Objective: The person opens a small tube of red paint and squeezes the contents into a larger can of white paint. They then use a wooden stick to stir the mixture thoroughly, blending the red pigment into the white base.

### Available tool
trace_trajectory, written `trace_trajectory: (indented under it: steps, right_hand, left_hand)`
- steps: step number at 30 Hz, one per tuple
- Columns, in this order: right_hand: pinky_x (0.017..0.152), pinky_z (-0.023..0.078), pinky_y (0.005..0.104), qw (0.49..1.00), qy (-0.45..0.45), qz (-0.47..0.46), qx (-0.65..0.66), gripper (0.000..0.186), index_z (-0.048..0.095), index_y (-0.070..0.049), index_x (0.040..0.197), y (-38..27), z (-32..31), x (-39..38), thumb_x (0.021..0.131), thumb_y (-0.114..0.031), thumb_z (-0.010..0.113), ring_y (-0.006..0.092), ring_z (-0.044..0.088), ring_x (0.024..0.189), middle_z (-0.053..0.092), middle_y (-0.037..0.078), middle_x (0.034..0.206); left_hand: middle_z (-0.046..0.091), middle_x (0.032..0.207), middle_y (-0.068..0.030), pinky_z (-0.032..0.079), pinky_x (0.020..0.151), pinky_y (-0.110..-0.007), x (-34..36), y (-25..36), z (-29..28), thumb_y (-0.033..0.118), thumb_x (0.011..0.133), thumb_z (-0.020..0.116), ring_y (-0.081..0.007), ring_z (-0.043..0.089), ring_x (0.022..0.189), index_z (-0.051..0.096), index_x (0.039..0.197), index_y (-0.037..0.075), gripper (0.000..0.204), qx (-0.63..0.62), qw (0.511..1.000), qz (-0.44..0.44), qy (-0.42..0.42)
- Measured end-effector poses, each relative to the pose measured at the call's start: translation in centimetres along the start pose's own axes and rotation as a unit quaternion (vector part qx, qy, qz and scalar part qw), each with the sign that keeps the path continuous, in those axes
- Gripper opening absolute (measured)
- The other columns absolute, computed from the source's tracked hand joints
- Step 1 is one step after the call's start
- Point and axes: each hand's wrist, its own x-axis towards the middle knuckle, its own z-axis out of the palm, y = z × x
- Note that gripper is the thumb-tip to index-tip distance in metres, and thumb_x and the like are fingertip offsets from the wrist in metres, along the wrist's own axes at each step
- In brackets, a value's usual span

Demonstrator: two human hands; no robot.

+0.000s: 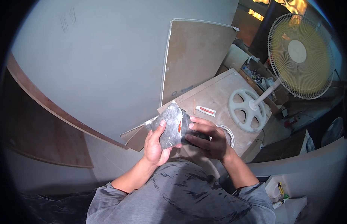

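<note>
My left hand (pixel 154 145) is closed round a grey mottled tile piece (pixel 167 125), its thumb on the face and fingers underneath. White chipped patches run along the tile's right edge, with an orange-red smear (pixel 179 127) there. My right hand (pixel 209 136) grips a darker grey tile piece (pixel 185 127), fingers spread over its face. The two pieces meet or nearly meet along the smeared edge at an angle; I cannot tell whether they touch all along. Beyond my right hand, a white packet with a red stripe (pixel 206 111) lies on a dusty board-topped table (pixel 222 87).
A standing fan (pixel 300 56) rises at the right, its round white base (pixel 248 110) on the table. Behind my right hand sits a white round container (pixel 227 134). A brown board (pixel 197 56) leans on the pale wall (pixel 95 56). A littered box (pixel 259 72) stands beyond the table.
</note>
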Motion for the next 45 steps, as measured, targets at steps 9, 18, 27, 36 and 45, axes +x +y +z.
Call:
trace_trajectory:
  steps: [9, 18, 27, 36, 45]
  right_hand:
    - [0.097, 0.059, 0.0455, 0.997, -0.022, 0.037, -0.065, 0.072, 0.068, -0.028, 0.131, 2.2, -0.3, -1.4, 0.07, 0.01, 0.067, 0.0372, 0.062, 0.123, 0.06, 0.009, 0.127]
    - [0.094, 0.054, 0.042, 0.958, 0.174, 0.208, 0.094, 0.037, 0.047, 0.005, 0.135, 0.2, 1.8, -1.8, 0.1, -0.004, 0.056, 0.0339, 0.064, 0.11, 0.059, 0.027, 0.124]
    - [0.106, 0.047, 0.0472, 0.965, 0.054, 0.213, 0.145, 0.083, 0.042, -0.005, 0.148, 1.5, 4.6, -3.1, 0.071, 0.021, 0.058, 0.0455, 0.053, 0.128, 0.05, 0.026, 0.134]
    - [0.105, 0.044, 0.0415, 0.941, 0.196, 0.2, 0.188, 0.044, 0.045, 0.004, 0.138, -1.2, 4.5, -2.6, 0.094, 0.009, 0.053, 0.0325, 0.055, 0.125, 0.053, 0.025, 0.133]
    - [0.103, 0.047, 0.0398, 0.903, 0.091, 0.365, 0.207, 0.057, 0.047, 0.002, 0.138, 2.1, 8.1, -8.6, 0.083, 0.004, 0.064, 0.0296, 0.061, 0.118, 0.06, 0.02, 0.13]
  left_hand:
    - [0.069, 0.118, -0.0133, 0.065, 0.065, -0.036, 0.2, -0.3, 0.0, 0.031, 0.108, 0.051, -0.0225, 0.074, 0.099, 0.049, 0.14, 0.003, 0.042, 0.047, 0.998, -0.022, -0.043]
    - [0.068, 0.119, -0.0139, 0.065, 0.065, -0.037, 0.9, -0.2, 0.6, 0.037, 0.106, 0.054, -0.0261, 0.074, 0.099, 0.052, 0.136, 0.007, 0.042, 0.054, 0.998, 0.016, -0.02]
    - [0.069, 0.116, -0.0099, 0.064, 0.063, -0.038, 0.7, -2.4, 1.0, 0.04, 0.105, 0.057, -0.0234, 0.073, 0.093, 0.052, 0.134, 0.008, 0.043, 0.055, 0.998, -0.03, 0.018]
    - [0.07, 0.112, -0.015, 0.065, 0.059, -0.038, 1.4, -2.5, 0.1, 0.037, 0.106, 0.055, -0.0255, 0.075, 0.09, 0.052, 0.131, 0.0, 0.045, 0.096, 0.993, 0.058, 0.038]
    - [0.068, 0.107, -0.0153, 0.063, 0.055, -0.035, 0.4, -4.2, 1.6, 0.032, 0.106, 0.055, -0.0212, 0.072, 0.079, 0.054, 0.125, -0.002, 0.04, 0.099, 0.989, 0.097, 0.058]
